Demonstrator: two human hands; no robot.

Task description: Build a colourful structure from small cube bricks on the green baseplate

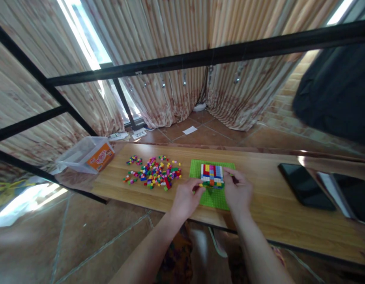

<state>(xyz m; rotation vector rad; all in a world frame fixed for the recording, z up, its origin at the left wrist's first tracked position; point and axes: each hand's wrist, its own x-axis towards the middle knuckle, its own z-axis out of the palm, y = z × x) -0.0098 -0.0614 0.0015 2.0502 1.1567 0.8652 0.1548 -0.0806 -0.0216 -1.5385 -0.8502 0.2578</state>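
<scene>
A low build of colourful toy bricks [211, 173], with white, red, blue and yellow rows on top, sits on a green studded baseplate [213, 201]. My left hand [188, 196] is closed at the build's front left corner, its thumb and forefinger at a small yellow piece there. My right hand [238, 190] has its fingers bent against the build's right side. The fingers partly hide both edges. To the left of the baseplate lies a loose pile of small coloured bricks [158, 172].
A clear plastic box [78, 154] with an orange label stands beyond the wooden table's [259, 165] left end. Toward the right lie a black tablet-like device [306, 186] and another dark device [355, 195]. A black metal bar [176, 62] crosses in front of curtains.
</scene>
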